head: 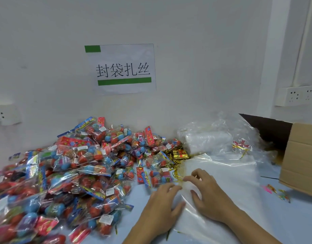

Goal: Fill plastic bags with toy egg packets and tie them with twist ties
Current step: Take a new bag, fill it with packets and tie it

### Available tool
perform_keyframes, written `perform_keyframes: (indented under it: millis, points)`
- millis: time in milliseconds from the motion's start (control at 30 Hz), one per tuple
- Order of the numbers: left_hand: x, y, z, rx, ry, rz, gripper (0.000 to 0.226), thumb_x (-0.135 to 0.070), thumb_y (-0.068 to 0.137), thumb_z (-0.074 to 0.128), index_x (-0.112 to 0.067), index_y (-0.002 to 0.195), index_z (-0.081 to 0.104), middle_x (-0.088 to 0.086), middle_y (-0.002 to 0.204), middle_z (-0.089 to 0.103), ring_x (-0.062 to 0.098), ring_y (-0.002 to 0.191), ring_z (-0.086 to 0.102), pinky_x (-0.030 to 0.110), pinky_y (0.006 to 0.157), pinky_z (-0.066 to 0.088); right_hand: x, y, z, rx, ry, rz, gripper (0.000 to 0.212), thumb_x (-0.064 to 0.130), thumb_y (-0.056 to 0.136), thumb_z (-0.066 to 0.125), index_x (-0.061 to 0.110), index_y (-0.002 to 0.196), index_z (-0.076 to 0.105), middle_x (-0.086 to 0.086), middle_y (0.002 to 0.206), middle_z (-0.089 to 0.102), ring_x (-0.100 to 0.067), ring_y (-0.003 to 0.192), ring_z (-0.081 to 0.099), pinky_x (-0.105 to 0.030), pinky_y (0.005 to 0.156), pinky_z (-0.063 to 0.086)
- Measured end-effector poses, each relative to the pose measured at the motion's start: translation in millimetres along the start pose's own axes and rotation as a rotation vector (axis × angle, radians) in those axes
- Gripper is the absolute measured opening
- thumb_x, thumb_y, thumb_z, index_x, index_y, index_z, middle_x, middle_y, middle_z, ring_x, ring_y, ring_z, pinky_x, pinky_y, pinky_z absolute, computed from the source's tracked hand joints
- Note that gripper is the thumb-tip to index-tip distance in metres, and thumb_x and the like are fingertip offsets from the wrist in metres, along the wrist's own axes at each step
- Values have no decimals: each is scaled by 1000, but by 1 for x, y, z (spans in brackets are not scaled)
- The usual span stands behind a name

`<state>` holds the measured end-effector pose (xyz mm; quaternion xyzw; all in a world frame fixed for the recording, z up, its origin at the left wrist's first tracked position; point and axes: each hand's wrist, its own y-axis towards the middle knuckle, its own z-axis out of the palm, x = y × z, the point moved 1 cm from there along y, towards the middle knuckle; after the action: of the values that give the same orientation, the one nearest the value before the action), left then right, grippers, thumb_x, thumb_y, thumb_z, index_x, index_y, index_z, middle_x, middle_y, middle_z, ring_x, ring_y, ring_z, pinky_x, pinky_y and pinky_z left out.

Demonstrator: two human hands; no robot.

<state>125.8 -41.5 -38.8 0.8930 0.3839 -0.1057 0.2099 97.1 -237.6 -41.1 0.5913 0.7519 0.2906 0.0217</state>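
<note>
A big heap of toy egg packets (77, 173) covers the left half of the table, with red and blue eggs in clear wrappers. A flat clear plastic bag (227, 175) lies at centre right. My left hand (162, 206) and my right hand (206, 192) both rest on the bag's near left edge, fingertips close together at the bag's edge. Whether they pinch the film is unclear. Gold twist ties (178, 155) lie scattered just beyond the bag, some under my right fingers.
A stack of clear bags (209, 138) sits at the back against the wall. An open cardboard box (299, 159) stands at the right edge. A paper sign (121, 69) hangs on the wall. Small coloured scraps (276, 192) lie before the box.
</note>
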Motion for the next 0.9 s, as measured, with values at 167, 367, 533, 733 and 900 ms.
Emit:
perform_keyframes:
  millis: [167, 367, 533, 733, 900]
  points:
    - [20, 5, -10, -245, -9, -157, 10, -30, 102, 51, -20, 101, 54, -4, 99, 55, 17, 88, 52, 31, 78, 45, 1, 0, 1, 15, -43, 10, 39, 27, 95, 50, 39, 132, 54, 14, 113, 41, -4, 104, 43, -22, 98, 37]
    - [33, 2, -33, -271, -415, -356, 30, -26, 106, 46, -6, 88, 60, 12, 64, 63, 7, 41, 55, 32, 49, 49, 1, 1, 2, 38, 14, 18, 34, 23, 97, 52, 34, 128, 58, 17, 109, 44, -1, 105, 46, -16, 93, 39]
    - [34, -7, -55, 468, -263, -275, 46, -58, 72, 81, -36, 104, 57, -10, 94, 61, 7, 77, 58, 23, 68, 47, 0, 2, 2, 65, 47, 37, 31, 23, 98, 51, 35, 126, 59, 19, 107, 45, 1, 103, 49, -14, 89, 40]
    - [30, -3, -40, 241, -254, -314, 36, -38, 73, 87, -24, 87, 58, -8, 81, 58, 6, 67, 53, 19, 54, 37, 2, 5, 1, 96, -28, 42, 33, 26, 99, 49, 35, 129, 57, 17, 115, 50, -1, 99, 48, -16, 87, 38]
    - [35, 0, -23, -227, -147, -416, 24, -22, 95, 66, -14, 77, 52, -1, 75, 55, 10, 63, 47, 24, 56, 36, 5, 22, -7, 262, -136, 107, 34, 21, 102, 41, 31, 130, 57, 5, 122, 61, -18, 112, 56, -28, 91, 43]
